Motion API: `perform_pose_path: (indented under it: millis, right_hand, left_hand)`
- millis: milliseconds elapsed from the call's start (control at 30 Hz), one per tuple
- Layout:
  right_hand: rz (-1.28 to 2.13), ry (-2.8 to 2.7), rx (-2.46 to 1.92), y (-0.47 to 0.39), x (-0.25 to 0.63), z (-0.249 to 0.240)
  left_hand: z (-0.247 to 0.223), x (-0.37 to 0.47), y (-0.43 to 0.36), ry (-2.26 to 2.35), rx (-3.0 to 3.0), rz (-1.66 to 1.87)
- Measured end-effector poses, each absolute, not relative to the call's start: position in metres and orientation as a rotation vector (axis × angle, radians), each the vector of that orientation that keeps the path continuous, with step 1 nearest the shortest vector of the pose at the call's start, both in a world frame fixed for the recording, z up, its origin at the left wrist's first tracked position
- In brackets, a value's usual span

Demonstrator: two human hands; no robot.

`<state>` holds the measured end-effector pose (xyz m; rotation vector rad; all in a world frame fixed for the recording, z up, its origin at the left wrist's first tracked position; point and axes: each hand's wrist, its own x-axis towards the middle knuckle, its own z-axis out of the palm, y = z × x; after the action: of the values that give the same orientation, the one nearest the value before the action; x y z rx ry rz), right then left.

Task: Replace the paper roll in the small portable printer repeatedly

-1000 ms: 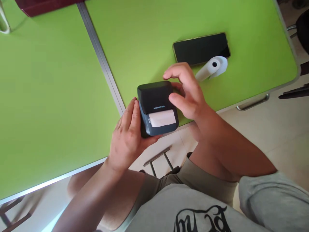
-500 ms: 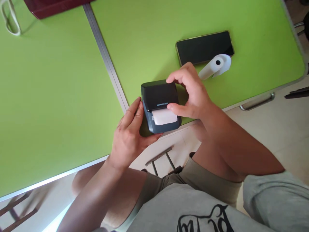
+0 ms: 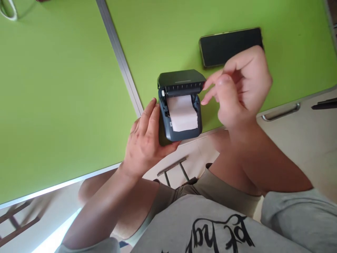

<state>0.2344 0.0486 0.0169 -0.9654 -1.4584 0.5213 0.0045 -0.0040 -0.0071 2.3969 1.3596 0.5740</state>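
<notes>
A small dark label printer (image 3: 168, 131) sits at the table's near edge with its black lid (image 3: 181, 77) raised. A strip of white paper (image 3: 184, 116) runs out of the bay over the printer's front. My left hand (image 3: 144, 140) grips the printer, fingers along its left side and thumb at the front edge. On the right, my right hand (image 3: 242, 88) has its fingers partly curled and apart. Its fingertips reach the lid's right corner; whether they touch it I cannot tell. The white paper roll is hidden behind this hand.
A phone (image 3: 226, 49) lies face up beyond my right hand. A metal strip (image 3: 118, 52) crosses the green table (image 3: 65, 88). A white cord loop (image 3: 10, 14) is at the far left. A metal handle (image 3: 281, 112) sits along the near edge at right.
The printer's lid has swung up, baring the paper inside. My right hand has moved right, off the lid's top, and now covers the paper roll. My left hand still holds the printer.
</notes>
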Motion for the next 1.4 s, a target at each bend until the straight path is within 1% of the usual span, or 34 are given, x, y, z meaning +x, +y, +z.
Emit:
perform_pose_path:
  millis: [100, 267, 367, 500, 600, 667, 733, 900, 967, 1133, 1233, 1300, 1400]
  right_hand:
    - [0.487, -1.407, -1.043, 0.044, 0.236, 0.019]
    - [0.444, -1.456, -1.321, 0.042, 0.237, 0.023]
    - [0.331, -1.503, -1.299, 0.044, 0.236, 0.024]
    - [0.234, -1.859, -1.269, 0.044, 0.233, 0.040]
    - [0.182, -1.870, -1.270, 0.042, 0.231, 0.054]
    - [0.206, -1.817, -1.231, 0.042, 0.229, 0.057]
    - [0.248, -1.878, -1.244, 0.044, 0.228, 0.055]
    - [0.245, -2.211, -1.575, 0.053, 0.228, 0.047]
    - [0.243, -2.317, -1.642, 0.057, 0.230, 0.046]
    - [0.310, -2.530, -1.437, 0.069, 0.236, 0.046]
    - [0.361, -2.560, -1.532, 0.073, 0.237, 0.056]
    - [0.453, -2.538, -1.550, 0.073, 0.239, 0.068]
    - [0.701, -2.371, -1.367, 0.066, 0.248, 0.083]
  left_hand:
    - [-0.006, 0.007, -0.005, 1.381, 2.386, 0.563]
    - [-0.005, 0.009, -0.005, 1.380, 2.391, 0.569]
    - [-0.006, 0.009, -0.005, 1.384, 2.395, 0.545]
    - [-0.008, 0.009, -0.004, 1.376, 2.416, 0.554]
    - [-0.008, 0.010, -0.005, 1.378, 2.431, 0.557]
    - [-0.008, 0.010, -0.005, 1.379, 2.439, 0.550]
    - [-0.008, 0.010, -0.005, 1.370, 2.446, 0.538]
    - [-0.008, 0.010, -0.006, 1.343, 2.446, 0.549]
    - [-0.008, 0.010, -0.006, 1.342, 2.438, 0.548]
    - [-0.006, 0.010, -0.006, 1.340, 2.454, 0.545]
    - [-0.005, 0.010, -0.006, 1.332, 2.486, 0.551]
    - [-0.005, 0.010, -0.006, 1.328, 2.488, 0.549]
    - [-0.006, 0.010, -0.006, 1.321, 2.471, 0.547]
